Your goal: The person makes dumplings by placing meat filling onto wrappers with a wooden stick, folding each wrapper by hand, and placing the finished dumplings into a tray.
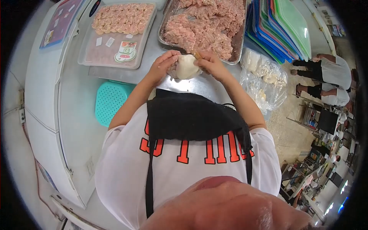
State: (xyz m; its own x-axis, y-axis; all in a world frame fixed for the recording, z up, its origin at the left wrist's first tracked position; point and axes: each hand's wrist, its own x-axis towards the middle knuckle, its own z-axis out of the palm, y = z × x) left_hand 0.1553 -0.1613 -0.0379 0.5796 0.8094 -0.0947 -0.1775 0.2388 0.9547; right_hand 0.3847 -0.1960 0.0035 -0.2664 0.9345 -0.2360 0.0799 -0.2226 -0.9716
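Note:
My left hand [165,64] is closed around a stack of pale, thin, round dough wrappers [187,68] at the near edge of the meat tray. My right hand [211,64] pinches a small brownish wooden-looking stick [197,55] at the right side of the wrappers; its far end is hard to make out. Just beyond both hands lies a heap of pink minced meat [207,28] in a metal tray [238,53]. To the left, a lidless-looking plastic box [82,55] bears rows of small filled dumplings [122,18].
Clear plastic bags of pale wrappers [264,74] lie to the right, below a stack of coloured plastic sheets or lids [281,28]. A turquoise perforated basket [112,102] is by my left arm. People in white shirts [335,73] stand farther right.

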